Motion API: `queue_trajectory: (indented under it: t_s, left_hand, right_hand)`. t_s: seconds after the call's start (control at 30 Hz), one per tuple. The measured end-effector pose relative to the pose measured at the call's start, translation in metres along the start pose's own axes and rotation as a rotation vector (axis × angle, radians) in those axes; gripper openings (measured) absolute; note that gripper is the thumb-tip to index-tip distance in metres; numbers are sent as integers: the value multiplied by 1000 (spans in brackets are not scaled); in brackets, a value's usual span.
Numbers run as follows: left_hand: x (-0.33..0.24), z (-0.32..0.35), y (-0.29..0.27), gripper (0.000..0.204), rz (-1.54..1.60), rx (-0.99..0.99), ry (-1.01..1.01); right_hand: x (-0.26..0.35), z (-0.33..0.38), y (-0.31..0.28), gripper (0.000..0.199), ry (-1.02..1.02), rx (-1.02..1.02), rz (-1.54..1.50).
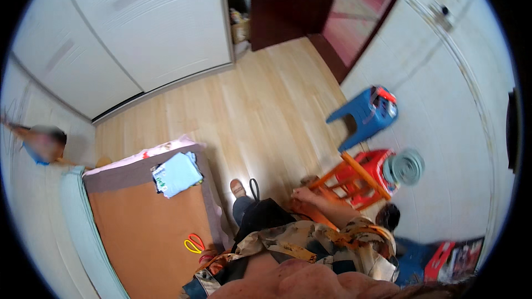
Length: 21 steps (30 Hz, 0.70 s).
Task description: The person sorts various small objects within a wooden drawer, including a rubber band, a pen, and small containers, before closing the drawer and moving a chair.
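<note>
Close by the bed's right edge is my left hand [207,256], with a red band at the wrist. Small and partly hidden by my sleeve, it looks closed on a pair of loops, one red and one yellow [194,243], like scissor handles. They show over the brown bed cover [149,221]. My right hand [303,194] reaches forward beside an orange wooden chair [354,180]. Its fingers are too blurred to show whether they grip the chair. A black bag [266,216] with a strap loop lies against my body.
Folded light-blue cloth [180,174] lies on the bed. A blue plastic stool [366,113] bears small items. Behind the chair are a red stool [377,169] and a coiled pale-green thing [407,166]. White sliding doors [138,16] and a dark door [291,3] stand beyond the wood floor [249,99].
</note>
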<state>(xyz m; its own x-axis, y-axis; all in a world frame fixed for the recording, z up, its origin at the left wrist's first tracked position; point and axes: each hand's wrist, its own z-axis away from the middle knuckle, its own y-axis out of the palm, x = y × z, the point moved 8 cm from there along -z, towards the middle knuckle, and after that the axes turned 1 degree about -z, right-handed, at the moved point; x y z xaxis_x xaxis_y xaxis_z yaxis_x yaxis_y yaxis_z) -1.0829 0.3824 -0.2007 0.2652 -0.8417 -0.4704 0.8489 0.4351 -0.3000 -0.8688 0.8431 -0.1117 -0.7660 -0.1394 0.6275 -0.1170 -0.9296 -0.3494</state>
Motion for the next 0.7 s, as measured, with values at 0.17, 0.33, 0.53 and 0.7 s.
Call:
queue_trajectory:
  t_s: [0.17,0.33,0.53,0.7]
  left_hand:
    - [-42,-45,-15,18,-171,40,3]
    - [-116,-106,-81,24,-289,45,10]
    - [-249,-196,-197,32,-171,-57,95]
    - [-367,-229,-277,17,339,-186,120]
  right_hand:
    - [39,-83,15,30,-525,25,371]
    - [117,-115,-36,22,180,211,-151]
    - [178,-205,-124,15,243,-130,-514]
    - [269,-276,-184,8,127,-122,-794]
